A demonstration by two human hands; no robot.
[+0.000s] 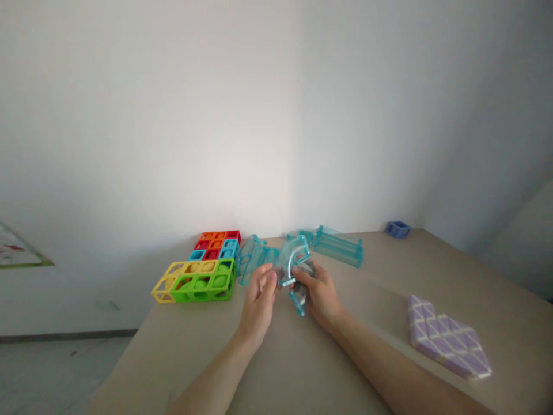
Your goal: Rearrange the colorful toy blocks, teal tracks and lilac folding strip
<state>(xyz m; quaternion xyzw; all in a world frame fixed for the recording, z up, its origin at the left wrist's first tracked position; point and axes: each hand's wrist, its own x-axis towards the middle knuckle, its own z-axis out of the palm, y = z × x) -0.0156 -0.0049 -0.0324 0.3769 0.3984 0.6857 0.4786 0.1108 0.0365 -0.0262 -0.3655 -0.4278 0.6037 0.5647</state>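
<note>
Both my hands meet over the middle of the beige table (181, 351). My left hand (259, 300) pinches the left side of a clear teal curved track piece (294, 256). My right hand (318, 291) grips the same piece from the right, and a second clear teal part (299, 301) shows below its fingers. More clear teal track pieces (253, 256) lie just behind my left hand. A long straight teal track (339, 245) lies behind my right hand.
A cluster of hollow coloured cube blocks, yellow and green (196, 280) in front, orange, red and blue (218, 243) behind, sits at the left. A small blue block (398, 229) rests by the wall. A flat purple patterned piece (447, 343) lies at the right.
</note>
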